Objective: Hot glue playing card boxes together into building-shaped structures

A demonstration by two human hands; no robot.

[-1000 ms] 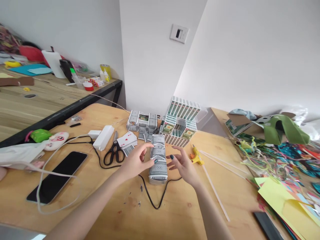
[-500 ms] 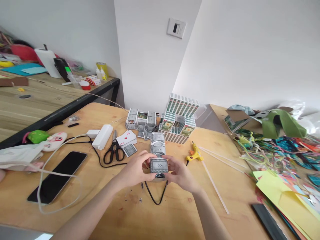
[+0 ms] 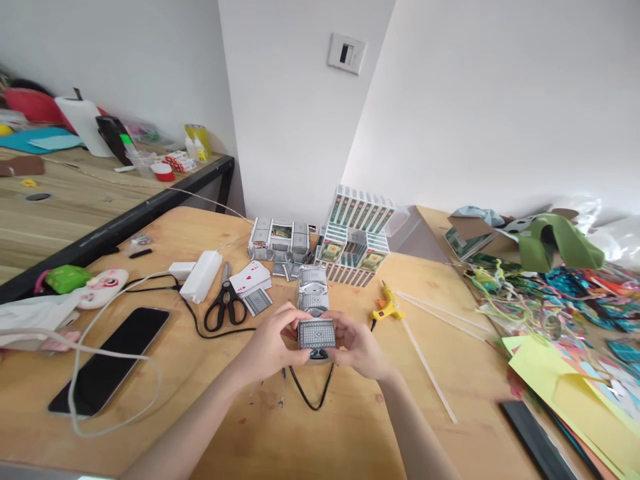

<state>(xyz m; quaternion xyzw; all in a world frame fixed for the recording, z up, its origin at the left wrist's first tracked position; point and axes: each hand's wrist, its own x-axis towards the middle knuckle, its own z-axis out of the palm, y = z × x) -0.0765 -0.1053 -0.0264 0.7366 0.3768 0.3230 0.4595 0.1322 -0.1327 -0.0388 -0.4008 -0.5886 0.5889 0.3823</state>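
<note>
Between my hands is a grey patterned playing card (image 3: pixel 317 335), lying on the near end of a long structure built from playing cards (image 3: pixel 314 288). My left hand (image 3: pixel 274 339) grips the card's left side, fingers curled behind and thumb at the near edge. On the opposite side my right hand (image 3: pixel 357 345) pinches it the same way. A dark curved part shows below the card's near edge. Beyond stands another card-built piece (image 3: pixel 281 240), beside a stack of playing card boxes (image 3: pixel 356 233). Loose playing cards (image 3: pixel 251 279) lie left of the structure, one ace of hearts face up.
Black scissors (image 3: pixel 226 305), a white power adapter (image 3: pixel 201 277) and a phone (image 3: pixel 110 360) with white cable lie left. A yellow glue gun (image 3: pixel 387 307) and glue sticks (image 3: pixel 430 370) lie right. Coloured paper (image 3: pixel 565 393) and craft cords crowd the right side.
The view has shifted slightly, so the surroundings sit a little further left. Both hands keep their hold on the card with hardly any movement.
</note>
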